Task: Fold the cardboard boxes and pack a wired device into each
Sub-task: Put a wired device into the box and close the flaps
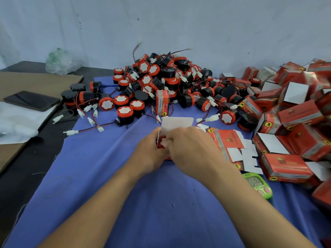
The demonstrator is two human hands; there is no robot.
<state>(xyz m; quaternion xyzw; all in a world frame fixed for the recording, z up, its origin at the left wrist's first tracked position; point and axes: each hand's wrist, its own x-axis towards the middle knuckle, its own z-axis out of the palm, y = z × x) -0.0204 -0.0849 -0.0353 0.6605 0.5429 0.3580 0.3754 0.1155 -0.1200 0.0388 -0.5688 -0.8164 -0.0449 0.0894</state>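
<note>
At the middle of the blue cloth (100,176), my left hand (148,153) grips a small red cardboard box whose white lid flap (176,123) stands open. A red-and-white wired device (163,141) sits in the box's mouth. My right hand (189,149) is curled over the box's right side, its fingertips on the device. A big pile of black-and-red wired devices (161,81) lies behind. Flat unfolded boxes (227,140) lie just right of my hands.
A heap of folded red boxes (290,113) fills the right side. One closed box (162,102) stands upright in front of the device pile. A green timer (258,185) lies at the right. A black phone (32,100), brown cardboard (35,81) and a plastic bag (57,61) are on the left.
</note>
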